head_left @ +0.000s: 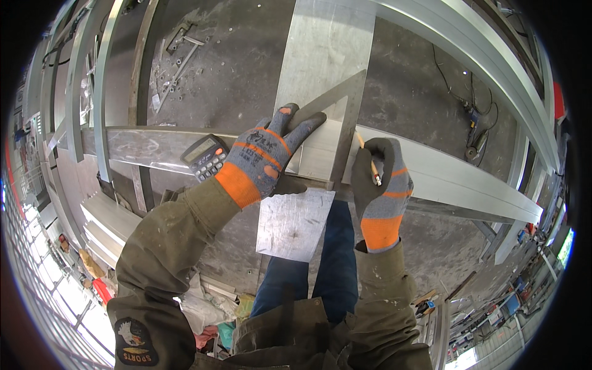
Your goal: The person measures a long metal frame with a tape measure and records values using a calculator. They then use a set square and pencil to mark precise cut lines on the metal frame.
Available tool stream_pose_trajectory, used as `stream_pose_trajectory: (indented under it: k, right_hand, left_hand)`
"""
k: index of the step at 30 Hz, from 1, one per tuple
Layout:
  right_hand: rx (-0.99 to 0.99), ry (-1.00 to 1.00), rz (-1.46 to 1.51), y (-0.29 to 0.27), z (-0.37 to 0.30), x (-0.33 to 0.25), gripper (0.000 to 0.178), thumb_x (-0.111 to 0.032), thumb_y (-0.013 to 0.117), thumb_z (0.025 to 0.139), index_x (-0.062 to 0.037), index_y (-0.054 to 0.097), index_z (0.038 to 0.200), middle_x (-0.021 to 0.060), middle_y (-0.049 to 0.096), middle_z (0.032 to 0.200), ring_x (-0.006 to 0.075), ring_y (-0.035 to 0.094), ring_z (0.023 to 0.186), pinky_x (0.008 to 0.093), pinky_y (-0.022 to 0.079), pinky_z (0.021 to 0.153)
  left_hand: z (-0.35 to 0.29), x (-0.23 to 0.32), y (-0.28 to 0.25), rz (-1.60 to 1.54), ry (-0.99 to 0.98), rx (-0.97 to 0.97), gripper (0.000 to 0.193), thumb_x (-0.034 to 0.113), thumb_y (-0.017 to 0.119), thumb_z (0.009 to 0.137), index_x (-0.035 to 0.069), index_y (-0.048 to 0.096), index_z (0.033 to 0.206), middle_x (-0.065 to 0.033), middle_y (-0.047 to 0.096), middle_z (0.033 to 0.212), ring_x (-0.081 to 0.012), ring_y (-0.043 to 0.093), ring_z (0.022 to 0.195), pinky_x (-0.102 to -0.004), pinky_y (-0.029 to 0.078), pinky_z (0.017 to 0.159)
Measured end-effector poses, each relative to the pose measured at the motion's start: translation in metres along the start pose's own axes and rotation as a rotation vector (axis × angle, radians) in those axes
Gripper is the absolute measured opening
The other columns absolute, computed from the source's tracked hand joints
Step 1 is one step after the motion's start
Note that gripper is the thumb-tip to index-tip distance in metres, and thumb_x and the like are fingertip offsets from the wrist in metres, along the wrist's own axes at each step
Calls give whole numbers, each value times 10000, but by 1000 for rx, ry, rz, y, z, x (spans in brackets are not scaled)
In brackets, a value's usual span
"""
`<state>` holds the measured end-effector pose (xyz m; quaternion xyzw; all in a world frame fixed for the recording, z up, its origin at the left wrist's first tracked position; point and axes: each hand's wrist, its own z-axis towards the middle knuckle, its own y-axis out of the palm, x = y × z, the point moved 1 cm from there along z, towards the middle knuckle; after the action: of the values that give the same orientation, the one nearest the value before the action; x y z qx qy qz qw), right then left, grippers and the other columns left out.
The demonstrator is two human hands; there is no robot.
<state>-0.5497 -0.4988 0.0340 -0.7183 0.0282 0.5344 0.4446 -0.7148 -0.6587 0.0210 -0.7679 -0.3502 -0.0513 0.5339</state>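
A long flat strip of silvery sheet metal (327, 43) runs away from me, its near end (293, 225) reaching over my legs. On it lies a grey metal triangle square (345, 140), with one long edge along the strip's right side. My left hand (262, 154), in a grey and orange glove, holds the square down, two fingers stretched over its slanted edge and the thumb by its base. In my right hand (385, 182), gloved alike, a thin wooden pencil (360, 140) is pinched, its upper end beside the square's right edge.
A calculator (205, 154) rests on the metal crossbeam (148, 145) left of my left hand. A wide light beam (444, 169) extends right. A corded power tool (473, 132) and metal scraps (182, 61) lie on the floor. Metal lengths (102, 225) are stacked at left.
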Motion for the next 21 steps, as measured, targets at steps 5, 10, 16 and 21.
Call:
stream_pose_trajectory:
  k: [5, 10, 16, 21]
  right_hand:
    - [-103, -82, 7, -14, -58, -4, 151, 63, 689, 930, -12, 641, 1052, 151, 686, 980, 275, 686, 826, 359, 546, 755]
    - [-352, 100, 47, -36, -123, -9, 212, 65, 678, 923, -3, 656, 1122, 189, 699, 1051, 364, 697, 917, 410, 553, 795]
    - [-191, 327, 322, -45, -134, -7, 203, -42, 568, 1076, 19, 646, 1254, 166, 750, 1122, 264, 742, 978, 364, 591, 857]
    - [-130, 360, 361, -55, -101, -15, 321, -162, 460, 1132, 42, 609, 1331, 153, 768, 1018, 214, 738, 938, 336, 592, 811]
  left_hand:
    - [-1, 1, -1, -22, -1, 5, 1272, 523, 949, 685, 252, 226, 1696, -329, 367, 1588, -474, 631, 1244, -512, 560, 1043]
    - [-4, 3, -2, 2, 13, 21, 1225, 492, 945, 704, 216, 264, 1685, -320, 378, 1578, -477, 590, 1291, -505, 536, 1072]
    - [-46, 10, -13, -242, 22, 321, 1221, 386, 980, 661, 68, 330, 1643, -271, 422, 1554, -488, 470, 1404, -511, 464, 1155]
    - [-117, 50, 10, -1158, -109, 78, 1345, 431, 1009, 622, -20, 264, 1648, -254, 500, 1498, -183, 568, 999, -350, 506, 818]
